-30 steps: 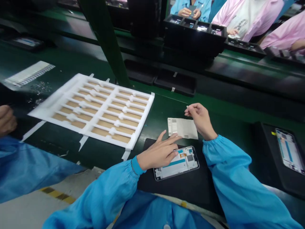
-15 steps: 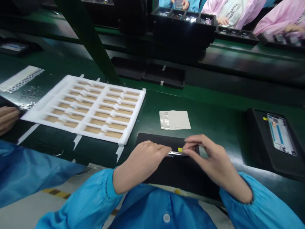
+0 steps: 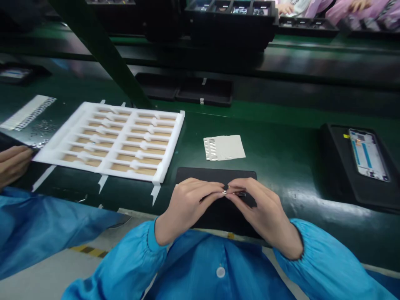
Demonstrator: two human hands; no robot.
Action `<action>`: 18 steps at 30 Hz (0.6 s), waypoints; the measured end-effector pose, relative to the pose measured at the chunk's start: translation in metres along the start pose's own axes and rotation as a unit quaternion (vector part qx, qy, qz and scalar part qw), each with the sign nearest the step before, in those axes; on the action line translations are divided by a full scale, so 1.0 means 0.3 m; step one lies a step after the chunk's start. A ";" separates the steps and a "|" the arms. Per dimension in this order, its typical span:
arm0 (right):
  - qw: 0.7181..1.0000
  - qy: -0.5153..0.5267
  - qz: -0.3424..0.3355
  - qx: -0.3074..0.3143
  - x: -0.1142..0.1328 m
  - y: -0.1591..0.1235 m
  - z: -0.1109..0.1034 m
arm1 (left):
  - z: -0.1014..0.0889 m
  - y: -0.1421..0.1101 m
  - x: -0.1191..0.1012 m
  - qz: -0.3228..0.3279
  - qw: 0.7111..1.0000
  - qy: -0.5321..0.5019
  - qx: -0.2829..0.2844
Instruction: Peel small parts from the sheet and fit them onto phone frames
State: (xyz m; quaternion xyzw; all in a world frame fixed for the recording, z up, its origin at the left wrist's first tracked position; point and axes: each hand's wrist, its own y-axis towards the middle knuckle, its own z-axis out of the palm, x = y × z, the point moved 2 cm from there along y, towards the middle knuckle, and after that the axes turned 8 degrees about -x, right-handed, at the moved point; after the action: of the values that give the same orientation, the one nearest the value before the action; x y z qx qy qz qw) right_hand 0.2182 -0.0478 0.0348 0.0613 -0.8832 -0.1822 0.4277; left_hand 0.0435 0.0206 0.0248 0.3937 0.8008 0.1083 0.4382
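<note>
My left hand (image 3: 190, 204) and my right hand (image 3: 259, 208) meet over a black mat (image 3: 215, 175) at the near edge of the green bench. Both have fingers curled around a phone frame (image 3: 233, 193) tilted on edge, of which only a thin silvery strip shows between the fingertips. My right thumb and forefinger pinch at its top edge. A small sheet of label backing with striped stickers (image 3: 223, 147) lies just beyond the mat.
A white foam tray (image 3: 112, 139) with slots of tan parts sits to the left. A second phone frame (image 3: 368, 154) rests on a black tray (image 3: 334, 166) at right. Another person's hand (image 3: 12, 164) and blue sleeve are at far left. Black trays (image 3: 187, 89) line the back.
My right hand came down from above the sticker sheet to the phone frame. The frame went from lying flat to tilted on edge, and both hands closed round it.
</note>
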 end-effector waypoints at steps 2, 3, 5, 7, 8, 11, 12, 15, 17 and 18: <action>0.999 0.004 0.001 -0.035 -0.007 -0.017 0.002 | 0.006 -0.003 0.002 0.008 1.000 0.004 -0.005; 0.999 0.001 -0.001 -0.050 -0.013 -0.026 0.001 | 0.008 -0.006 0.004 0.012 1.000 0.007 -0.007; 0.997 -0.011 -0.006 -0.070 -0.028 -0.044 -0.001 | 0.010 -0.011 0.007 0.023 1.000 0.015 -0.013; 0.997 -0.016 0.000 -0.079 -0.046 -0.059 -0.004 | 0.011 -0.015 0.009 0.035 0.999 0.025 -0.011; 0.997 -0.012 0.007 -0.082 -0.055 -0.064 -0.004 | 0.011 -0.017 0.010 0.041 0.999 0.028 -0.006; 0.996 0.011 0.018 -0.089 -0.073 -0.073 -0.001 | 0.007 -0.019 0.013 0.060 0.997 0.038 0.013; 0.996 0.020 0.015 -0.090 -0.077 -0.073 0.002 | 0.005 -0.019 0.013 0.068 0.997 0.041 0.019; 0.995 0.041 -0.011 -0.094 -0.083 -0.071 0.012 | -0.001 -0.017 0.010 0.095 0.994 0.053 0.031; 0.994 0.048 -0.035 -0.092 -0.085 -0.073 0.016 | -0.003 -0.011 0.003 0.103 0.992 0.059 0.034; 0.994 0.046 -0.047 -0.091 -0.086 -0.075 0.016 | -0.003 -0.008 -0.001 0.102 0.992 0.063 0.035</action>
State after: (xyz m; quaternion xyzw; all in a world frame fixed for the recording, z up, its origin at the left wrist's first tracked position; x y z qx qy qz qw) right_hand 0.2296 -0.0607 0.0048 0.0722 -0.8383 -0.2788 0.4629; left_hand 0.0417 0.0189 0.0243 0.4809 0.7857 0.1483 0.3597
